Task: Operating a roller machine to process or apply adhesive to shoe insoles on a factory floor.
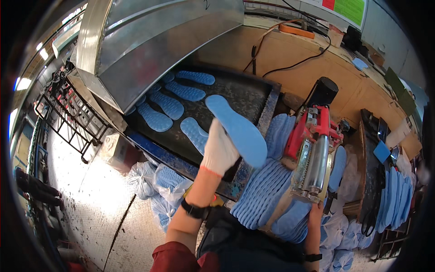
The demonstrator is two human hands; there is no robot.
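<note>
My left hand (220, 149), in a white knitted glove, is closed on a blue insole (239, 131) and holds it raised over the black belt (226, 97). Just beyond the glove another blue insole (194, 132) lies on that belt, partly covered by the hand. My right hand (317, 210) is at the near end of a red machine with a metal roller (317, 167); its fingers are hidden there. Beside that hand is a pile of blue insoles (292, 221). A long row of stacked insoles (260, 192) stands between the belt and the machine.
Several insoles (167, 105) lie on the belt near a sheet-metal hood (158, 50). Clear bags of insoles (168, 181) sit on the floor at left, with more bags (349, 233) at lower right. A black wire rack (68, 113) stands left. More insoles (395, 197) stand at right.
</note>
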